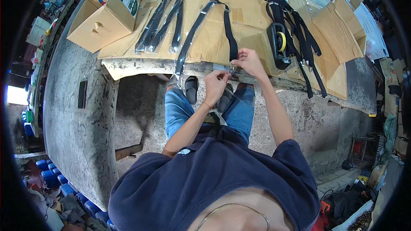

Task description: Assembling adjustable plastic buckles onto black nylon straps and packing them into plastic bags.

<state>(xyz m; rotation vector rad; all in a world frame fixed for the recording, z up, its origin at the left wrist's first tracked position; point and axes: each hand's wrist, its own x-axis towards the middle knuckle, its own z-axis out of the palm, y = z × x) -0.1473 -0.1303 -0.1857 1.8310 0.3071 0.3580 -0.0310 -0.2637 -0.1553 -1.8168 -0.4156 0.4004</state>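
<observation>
Where creased cardboard (209, 38) ends, both hands (215, 87) (250, 63) pinch a flat strap (232, 45).

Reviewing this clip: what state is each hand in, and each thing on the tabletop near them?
Left hand: pinching at the strap's lower end
Right hand: pinching the strap's lower end
Black strap: laid out, forked, one branch in clear plastic
Left strap bundle: in clear plastic
Right strap bundle: piled, mostly unwrapped
Tape dispenser: loaded with a yellow-rimmed roll
Cardboard sheet: flat, creased
</observation>
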